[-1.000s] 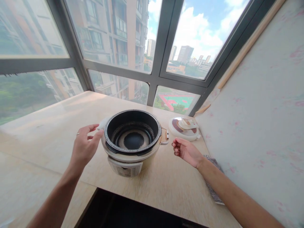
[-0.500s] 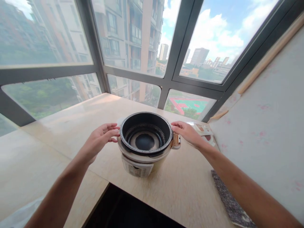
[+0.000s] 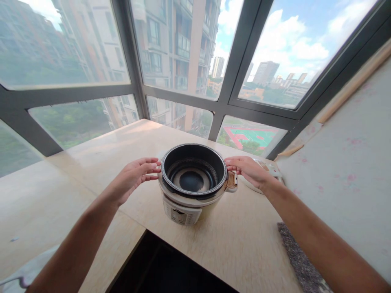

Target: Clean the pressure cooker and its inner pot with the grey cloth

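A rice cooker stands on the counter with its lid off. Inside sits a dark inner pot, worn and pale-stained at the bottom, its silvery rim showing above the cooker body. My left hand is at the pot's left side, fingers stretched and spread, tips at the rim. On the opposite side my right hand has its fingers extended, tips at the rim just above the brown-stained hinge. Whether the fingertips press on the pot I cannot tell.
A white lid-like part lies on the counter behind my right hand. A dark opening cuts the front edge. A speckled dark mat lies by the wall, a pale cloth or bag at left. Windows border the back.
The whole view has shifted a little, so everything sits further right. My left fingers have straightened and spread beside the rim. The pot remains in the cooker.
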`<state>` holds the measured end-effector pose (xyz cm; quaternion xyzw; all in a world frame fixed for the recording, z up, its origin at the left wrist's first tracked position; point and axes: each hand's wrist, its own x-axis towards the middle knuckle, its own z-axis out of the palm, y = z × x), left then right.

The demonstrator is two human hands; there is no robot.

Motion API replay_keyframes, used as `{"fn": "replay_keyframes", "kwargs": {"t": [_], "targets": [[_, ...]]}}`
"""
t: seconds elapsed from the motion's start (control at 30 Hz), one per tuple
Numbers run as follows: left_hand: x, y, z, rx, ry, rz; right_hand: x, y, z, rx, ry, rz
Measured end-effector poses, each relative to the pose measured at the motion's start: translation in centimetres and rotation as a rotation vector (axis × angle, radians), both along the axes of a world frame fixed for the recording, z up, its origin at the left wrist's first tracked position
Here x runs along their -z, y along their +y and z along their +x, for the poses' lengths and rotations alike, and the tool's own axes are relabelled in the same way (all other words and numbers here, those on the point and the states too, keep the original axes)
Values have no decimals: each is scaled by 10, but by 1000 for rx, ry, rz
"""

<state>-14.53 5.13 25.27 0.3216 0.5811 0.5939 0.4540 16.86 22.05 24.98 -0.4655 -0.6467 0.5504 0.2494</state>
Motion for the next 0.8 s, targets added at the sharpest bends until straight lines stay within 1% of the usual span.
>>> {"fn": "replay_keyframes", "kwargs": {"t": [0.1,0.23,0.33,0.43,0.57,0.7,0.8], "targets": [[-4,2,2,0,-72,-10,1,-1,0,48,74,-57],[-7,6,2,-87,-360,-54,3,-5,-2,80,136,-32],[-8,7,3,-132,-467,-53,3,-10,-5,131,167,-1],[-16,6,6,-157,-465,-25,1,-14,-8,206,210,33],[-42,2,15,-177,-428,52,-9,-17,-7,267,315,67],[-70,-3,30,-169,-361,159,-29,-22,1,270,380,173],[-87,-9,47,-143,-311,253,-48,-27,15,319,434,228]]}}
